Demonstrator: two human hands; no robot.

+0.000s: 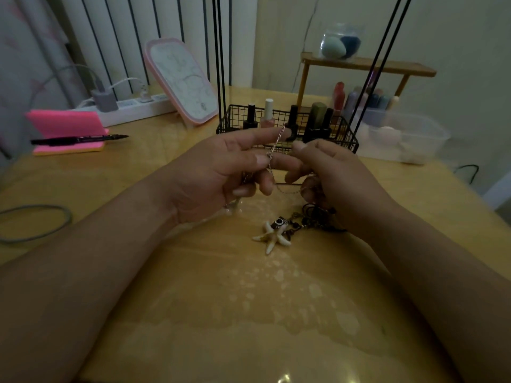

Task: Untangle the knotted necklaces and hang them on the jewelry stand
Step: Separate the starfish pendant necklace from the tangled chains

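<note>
A thin silver chain necklace runs between both hands above the wooden table. My left hand pinches the chain between thumb and fingers, its upper end draped over the index fingertip. My right hand holds the chain's lower loop, which sags between the hands. Under the right wrist a dark cord necklace lies bunched on the table, with a white starfish pendant and a small metal charm at its end. Thin black rods of a stand rise behind the hands.
A black wire basket with nail polish bottles stands just beyond the hands. A pink mirror, pink sticky notes with a pen, and a power strip sit at the back left. A clear plastic box and wooden shelf stand at the right.
</note>
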